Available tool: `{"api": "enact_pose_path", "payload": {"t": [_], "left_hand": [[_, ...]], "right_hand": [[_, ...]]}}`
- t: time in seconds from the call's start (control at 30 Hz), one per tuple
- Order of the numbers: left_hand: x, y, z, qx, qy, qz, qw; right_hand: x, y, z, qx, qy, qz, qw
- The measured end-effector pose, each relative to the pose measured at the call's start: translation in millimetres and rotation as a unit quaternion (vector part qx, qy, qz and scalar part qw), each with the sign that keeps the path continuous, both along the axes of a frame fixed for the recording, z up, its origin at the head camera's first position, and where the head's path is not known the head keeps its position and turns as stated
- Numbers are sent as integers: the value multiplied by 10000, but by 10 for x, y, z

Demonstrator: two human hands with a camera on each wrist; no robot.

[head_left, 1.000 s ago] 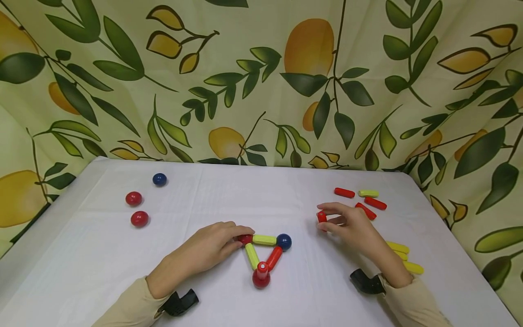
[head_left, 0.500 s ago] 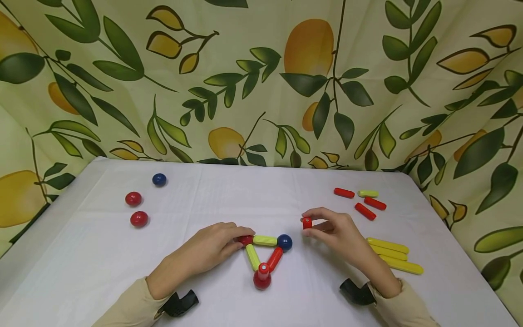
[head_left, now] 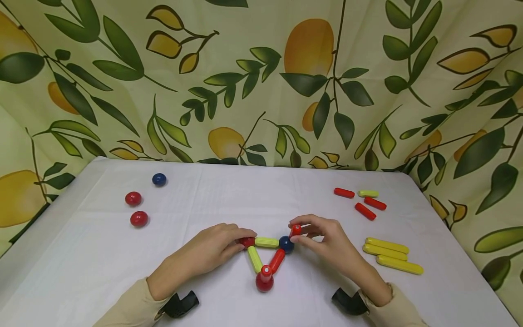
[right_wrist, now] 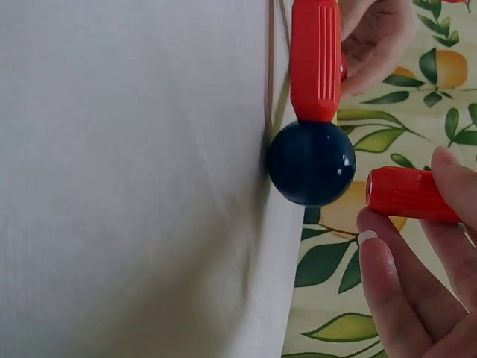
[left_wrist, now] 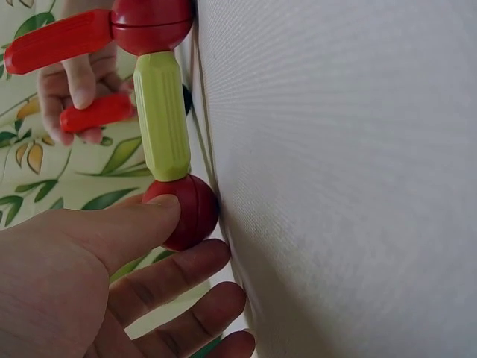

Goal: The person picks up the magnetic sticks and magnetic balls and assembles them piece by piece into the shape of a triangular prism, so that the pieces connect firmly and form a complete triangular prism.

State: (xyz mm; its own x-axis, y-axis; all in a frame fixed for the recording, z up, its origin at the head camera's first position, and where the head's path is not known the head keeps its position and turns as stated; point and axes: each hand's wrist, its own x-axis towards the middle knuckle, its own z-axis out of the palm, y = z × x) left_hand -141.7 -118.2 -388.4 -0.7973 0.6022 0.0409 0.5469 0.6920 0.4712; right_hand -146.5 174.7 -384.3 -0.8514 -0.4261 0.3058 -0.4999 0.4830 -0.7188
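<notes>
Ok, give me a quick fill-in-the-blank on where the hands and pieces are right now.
1. The right hand pinches a short ____ rod.
2. That rod's tip is close to the ____ ball, not yet touching it.
3. The left hand holds a ____ ball at the triangle's corner.
4. Loose at the table's far left lie ____ balls.

Missing words: red; blue; red; three

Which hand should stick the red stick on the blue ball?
Probably the right hand. It already pinches the red stick just beside the blue ball. The left hand is busy holding the red ball.
</notes>
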Motion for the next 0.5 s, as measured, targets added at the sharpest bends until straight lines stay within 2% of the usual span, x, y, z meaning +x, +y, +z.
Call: {"api": "enact_pose_path", "payload": {"t": [0.2, 0.5], "left_hand": [[0, -3, -5, 15, 34, -22, 10000], [-3, -5, -15, 19, 87, -58, 9999]], "right_hand": [[28, -46, -26, 8, 27, 47, 10000], [24, -75, -73, 147, -195, 28, 9997]]}}
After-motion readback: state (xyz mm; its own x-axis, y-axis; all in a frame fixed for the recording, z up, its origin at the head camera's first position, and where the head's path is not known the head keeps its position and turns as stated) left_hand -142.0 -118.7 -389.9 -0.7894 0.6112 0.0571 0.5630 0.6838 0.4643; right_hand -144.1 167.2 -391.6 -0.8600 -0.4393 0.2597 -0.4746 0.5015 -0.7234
